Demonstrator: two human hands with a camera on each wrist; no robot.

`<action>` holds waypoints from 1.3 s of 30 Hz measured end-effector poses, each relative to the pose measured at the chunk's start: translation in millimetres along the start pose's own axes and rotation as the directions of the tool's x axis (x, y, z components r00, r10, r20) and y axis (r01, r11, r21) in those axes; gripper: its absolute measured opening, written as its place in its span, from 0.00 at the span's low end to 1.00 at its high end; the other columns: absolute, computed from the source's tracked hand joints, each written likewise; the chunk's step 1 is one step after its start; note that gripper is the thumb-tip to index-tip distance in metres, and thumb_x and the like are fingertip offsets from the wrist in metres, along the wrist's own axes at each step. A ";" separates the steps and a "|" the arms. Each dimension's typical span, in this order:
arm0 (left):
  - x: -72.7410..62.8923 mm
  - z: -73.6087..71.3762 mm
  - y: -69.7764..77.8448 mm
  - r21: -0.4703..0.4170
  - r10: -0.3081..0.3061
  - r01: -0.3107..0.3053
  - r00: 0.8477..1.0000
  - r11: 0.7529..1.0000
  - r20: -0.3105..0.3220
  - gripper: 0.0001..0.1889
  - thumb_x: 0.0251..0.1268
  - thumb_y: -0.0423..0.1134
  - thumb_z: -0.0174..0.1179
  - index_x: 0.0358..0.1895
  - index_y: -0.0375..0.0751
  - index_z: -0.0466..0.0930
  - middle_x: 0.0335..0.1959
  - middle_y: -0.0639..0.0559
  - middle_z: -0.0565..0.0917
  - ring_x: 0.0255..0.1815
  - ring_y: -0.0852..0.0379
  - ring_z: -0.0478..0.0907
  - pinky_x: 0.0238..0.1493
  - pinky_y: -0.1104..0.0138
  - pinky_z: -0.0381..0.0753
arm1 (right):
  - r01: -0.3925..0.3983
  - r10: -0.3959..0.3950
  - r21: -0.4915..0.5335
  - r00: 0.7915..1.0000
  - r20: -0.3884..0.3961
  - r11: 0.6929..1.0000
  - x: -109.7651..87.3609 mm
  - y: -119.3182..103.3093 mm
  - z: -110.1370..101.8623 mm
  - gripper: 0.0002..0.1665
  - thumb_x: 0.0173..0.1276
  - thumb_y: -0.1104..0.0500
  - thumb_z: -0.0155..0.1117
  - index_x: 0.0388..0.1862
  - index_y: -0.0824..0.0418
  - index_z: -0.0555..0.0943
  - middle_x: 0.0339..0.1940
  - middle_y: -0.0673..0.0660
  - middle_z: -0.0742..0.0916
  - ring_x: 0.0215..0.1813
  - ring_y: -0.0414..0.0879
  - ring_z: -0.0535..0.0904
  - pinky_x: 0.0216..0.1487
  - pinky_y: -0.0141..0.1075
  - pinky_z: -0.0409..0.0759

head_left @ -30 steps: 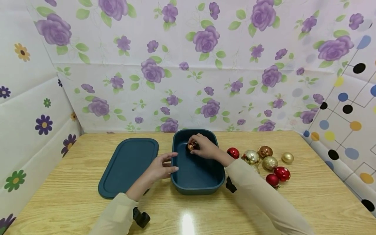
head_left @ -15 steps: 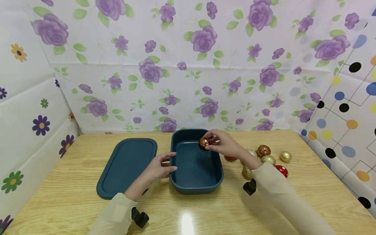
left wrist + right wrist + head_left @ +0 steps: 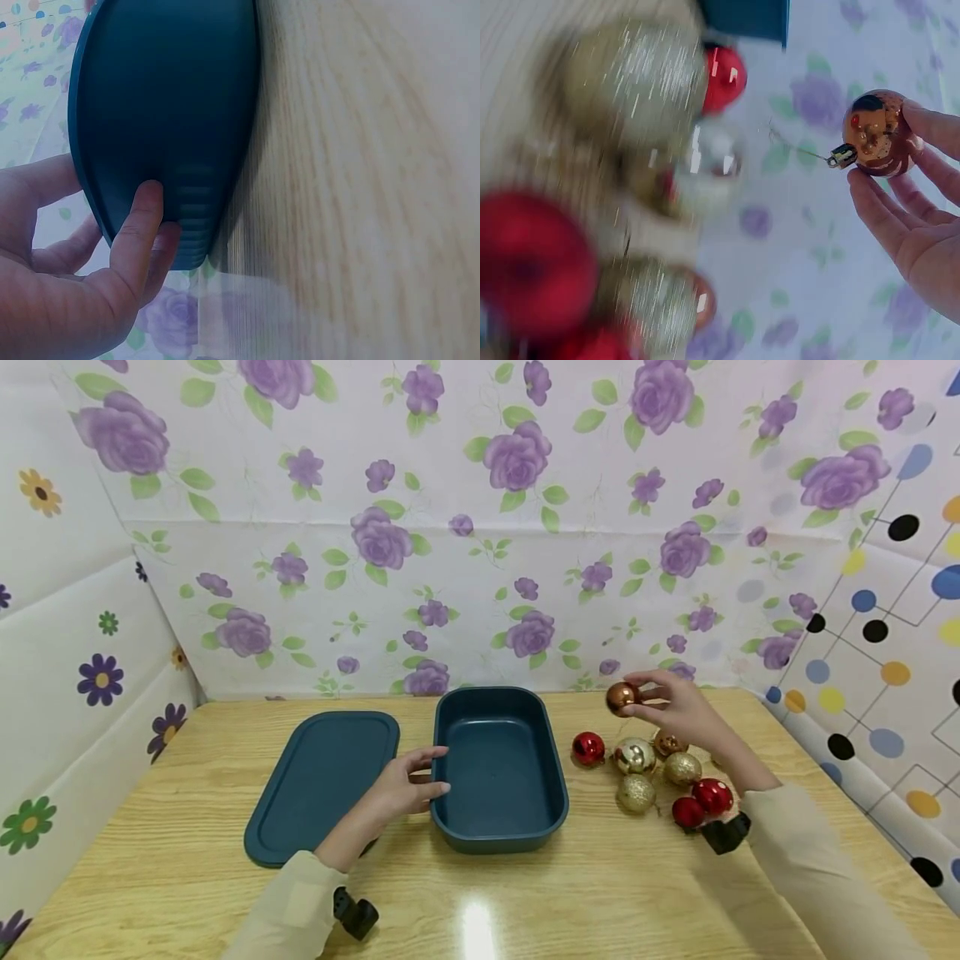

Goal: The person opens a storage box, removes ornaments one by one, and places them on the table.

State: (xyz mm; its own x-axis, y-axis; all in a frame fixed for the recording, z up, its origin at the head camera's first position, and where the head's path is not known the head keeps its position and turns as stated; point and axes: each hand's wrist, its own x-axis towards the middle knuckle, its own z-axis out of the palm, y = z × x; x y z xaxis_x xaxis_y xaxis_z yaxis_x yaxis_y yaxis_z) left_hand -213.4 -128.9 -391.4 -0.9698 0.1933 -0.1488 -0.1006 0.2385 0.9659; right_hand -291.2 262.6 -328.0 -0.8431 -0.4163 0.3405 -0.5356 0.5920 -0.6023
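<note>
Raised above the right side of the table, my right hand pinches a shiny copper Christmas bauble. In the right wrist view its metal cap and thin loop of string point away from the fingers. My left hand rests at the left wall of a deep dark-teal rectangular box. Its thumb and index finger reach the rim, while other fingers lie on the outer wall in the left wrist view. Nothing lies inside the box.
Several baubles sit right of the box: a glossy red one, a shiny gold one, a glittery gold one and a dotted red one. A flat teal lid lies to the left. Patterned cloth walls border the wooden table.
My right hand has lifted the copper bauble out of the box and carried it right, above the other baubles. My left hand has stayed at the box wall.
</note>
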 end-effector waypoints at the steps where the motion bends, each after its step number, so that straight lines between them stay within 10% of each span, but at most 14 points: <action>1: -0.2 -0.1 0.0 -0.002 0.002 -0.002 1.000 1.000 0.001 0.28 0.58 0.31 0.60 0.64 0.44 0.66 0.64 0.38 0.62 0.56 0.45 0.69 0.41 0.59 0.79 | -0.014 0.014 -0.020 1.000 -0.022 1.000 -3.6 4.6 -5.1 0.26 0.61 0.61 0.64 0.57 0.69 0.72 0.52 0.67 0.77 0.49 0.64 0.77 0.42 0.44 0.79; 16: 1.1 -0.4 -0.2 0.003 -0.002 0.002 1.000 1.000 0.003 0.28 0.58 0.32 0.61 0.64 0.45 0.67 0.64 0.39 0.64 0.55 0.46 0.70 0.40 0.61 0.79 | -0.303 0.291 -0.043 0.939 -0.186 0.952 -54.4 78.0 -55.2 0.32 0.64 0.54 0.60 0.61 0.72 0.67 0.57 0.73 0.71 0.53 0.70 0.70 0.32 0.19 0.73; 39: 1.6 0.1 0.0 0.021 -0.022 0.023 1.000 1.000 -0.016 0.28 0.58 0.32 0.61 0.64 0.46 0.67 0.64 0.39 0.64 0.55 0.46 0.70 0.42 0.58 0.79 | -0.379 0.365 -0.179 0.925 -0.108 0.908 -81.5 137.8 -48.7 0.29 0.63 0.57 0.62 0.56 0.77 0.69 0.47 0.77 0.76 0.46 0.71 0.74 0.37 0.44 0.79</action>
State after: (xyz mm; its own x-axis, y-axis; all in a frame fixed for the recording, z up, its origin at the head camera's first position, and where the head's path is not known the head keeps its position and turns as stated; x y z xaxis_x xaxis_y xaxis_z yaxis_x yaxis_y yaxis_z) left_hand -215.0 -128.5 -391.7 -0.9707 0.1728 -0.1669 -0.1180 0.2623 0.9577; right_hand -298.7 411.7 -403.6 -0.9804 -0.0945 0.1731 -0.1755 0.8186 -0.5469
